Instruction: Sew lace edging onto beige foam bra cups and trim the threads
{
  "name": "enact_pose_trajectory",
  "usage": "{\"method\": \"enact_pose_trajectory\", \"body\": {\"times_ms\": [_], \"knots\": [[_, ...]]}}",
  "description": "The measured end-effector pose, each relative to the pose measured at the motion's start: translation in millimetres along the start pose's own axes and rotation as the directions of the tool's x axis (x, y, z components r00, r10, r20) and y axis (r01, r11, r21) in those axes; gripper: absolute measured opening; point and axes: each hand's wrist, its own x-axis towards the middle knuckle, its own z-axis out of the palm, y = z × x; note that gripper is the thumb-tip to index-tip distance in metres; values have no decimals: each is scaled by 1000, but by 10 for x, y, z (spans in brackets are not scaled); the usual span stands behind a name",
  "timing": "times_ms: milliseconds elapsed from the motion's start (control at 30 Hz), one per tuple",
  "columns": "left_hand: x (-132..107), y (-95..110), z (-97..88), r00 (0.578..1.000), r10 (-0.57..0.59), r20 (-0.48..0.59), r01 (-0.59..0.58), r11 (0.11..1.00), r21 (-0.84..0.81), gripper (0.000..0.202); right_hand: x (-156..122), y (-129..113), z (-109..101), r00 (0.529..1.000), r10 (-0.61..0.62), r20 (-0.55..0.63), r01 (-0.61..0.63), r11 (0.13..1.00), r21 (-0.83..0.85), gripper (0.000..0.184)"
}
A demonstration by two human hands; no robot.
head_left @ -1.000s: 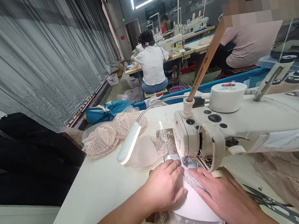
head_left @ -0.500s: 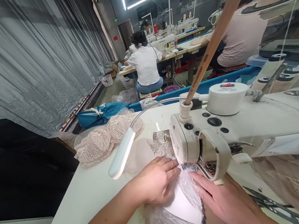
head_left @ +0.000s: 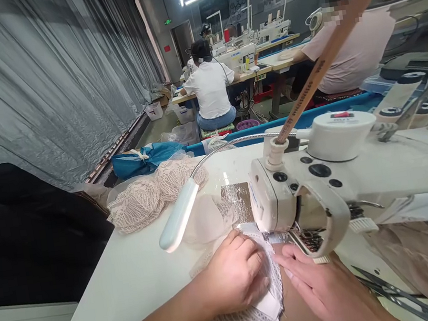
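A white lace-covered bra cup [head_left: 274,274] lies under the needle end of the white sewing machine [head_left: 272,195]. My left hand [head_left: 235,271] is on top of it, its fingers curled and gripping the fabric near the presser foot, which is largely hidden by the machine head. At the cup's right edge, my right hand [head_left: 314,279] lies with fingers stretched out, the fingertips touching the lace border. Behind my left hand rests another sheer lace cup [head_left: 206,217].
Beige lace cups [head_left: 136,203] are piled at the table's back left. A lamp on a bent neck [head_left: 180,216] hangs over the table. Scissors [head_left: 391,289] and beige lace fabric [head_left: 422,258] lie at the right. Ahead, a person in a white shirt [head_left: 210,92] sits at another machine.
The lace cup has turned and shifted under the machine. My left hand's fingers went from lying flat to curled. The right fingertips stay at the lace edge; the view has shifted slightly.
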Motion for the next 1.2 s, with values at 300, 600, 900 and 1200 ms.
{"method": "enact_pose_trajectory", "body": {"times_ms": [300,600,900,1200], "knots": [[8,-92,-54,999,13,-35,-14,999,-41,28,84,-49,-95,1000,9,26,-9,1000,3,39],[40,-133,-26,998,64,-22,-63,997,46,32,166,-50,-97,994,108,12,-107,993,-51,37],[20,-98,-39,991,119,54,-120,992,24,40,125,-26,-45,994,60,-91,-71,990,-122,39],[-5,-141,7,994,110,12,-110,994,-14,43,-1,-7,112,996,75,-41,-80,991,-112,41]]}}
